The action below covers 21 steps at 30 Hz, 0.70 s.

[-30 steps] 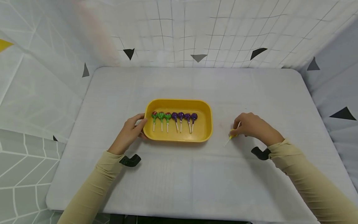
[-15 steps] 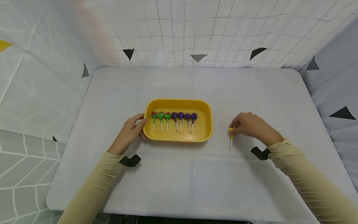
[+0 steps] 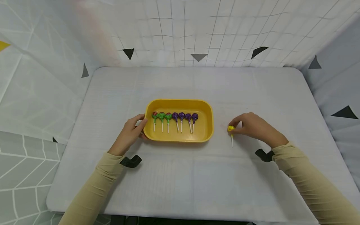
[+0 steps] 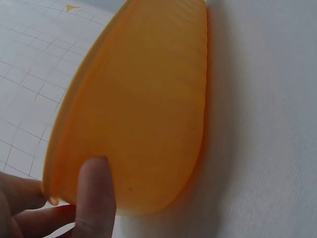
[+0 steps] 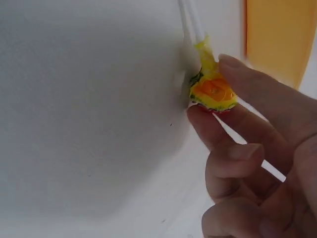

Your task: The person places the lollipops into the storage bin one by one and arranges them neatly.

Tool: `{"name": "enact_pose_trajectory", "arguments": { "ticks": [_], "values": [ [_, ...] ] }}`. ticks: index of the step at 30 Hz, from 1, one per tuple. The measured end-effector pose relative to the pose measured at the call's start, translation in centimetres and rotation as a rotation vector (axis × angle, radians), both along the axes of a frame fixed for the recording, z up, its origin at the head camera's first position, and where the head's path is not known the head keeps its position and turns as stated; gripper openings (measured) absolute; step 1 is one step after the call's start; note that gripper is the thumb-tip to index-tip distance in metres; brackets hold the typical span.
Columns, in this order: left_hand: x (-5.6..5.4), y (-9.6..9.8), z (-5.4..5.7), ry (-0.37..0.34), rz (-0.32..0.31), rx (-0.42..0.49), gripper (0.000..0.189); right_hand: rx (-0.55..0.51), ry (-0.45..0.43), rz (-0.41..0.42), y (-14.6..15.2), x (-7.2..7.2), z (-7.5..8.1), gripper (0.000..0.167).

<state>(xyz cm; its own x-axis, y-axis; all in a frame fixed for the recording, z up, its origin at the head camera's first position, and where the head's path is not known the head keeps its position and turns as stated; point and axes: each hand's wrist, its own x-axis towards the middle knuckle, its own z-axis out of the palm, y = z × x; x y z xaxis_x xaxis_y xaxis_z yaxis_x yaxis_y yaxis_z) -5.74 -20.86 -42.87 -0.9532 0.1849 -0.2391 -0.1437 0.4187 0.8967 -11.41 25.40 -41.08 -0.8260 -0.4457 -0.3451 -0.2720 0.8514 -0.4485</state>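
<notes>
In the head view a yellow tray [image 3: 206, 137] holds a row of lollipops: green ones [image 3: 161, 116] on the left and purple ones [image 3: 182, 116] on the right, sticks toward the person. My left hand [image 3: 130, 132] grips the tray's left end. In the left wrist view its thumb [image 4: 95, 198] lies against the tray's outer wall [image 4: 133, 99], with other fingers at the rim. To the right of the tray, my right hand [image 3: 253, 127] pinches the head of a yellow lollipop [image 3: 231, 128] between thumb and fingertips. Its white stick points toward the person, low over the table.
A white cloth covers the table [image 3: 174, 184]. Pale fabric walls with black and grey triangles stand behind it and at both sides. Each wrist wears a black camera mount, such as the left one [image 3: 131, 161].
My right hand has turned the yellow lollipop so that its stick, earlier slanting toward the lower left, now points toward the person. The left hand and tray have stayed put.
</notes>
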Motion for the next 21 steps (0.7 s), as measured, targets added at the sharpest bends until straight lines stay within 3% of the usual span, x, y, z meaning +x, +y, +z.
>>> {"name": "enact_pose_trajectory", "arguments": {
  "ticks": [10, 21],
  "values": [
    [0.1, 0.0, -0.2, 0.004, -0.003, 0.014, 0.048, -0.142, 0.0, 0.009, 1.1, -0.3, -0.7, 0.03],
    [0.1, 0.1, 0.0, 0.012, -0.006, 0.019, 0.049, -0.213, 0.045, 0.048, -0.2, -1.0, 1.5, 0.027]
  ]
}}
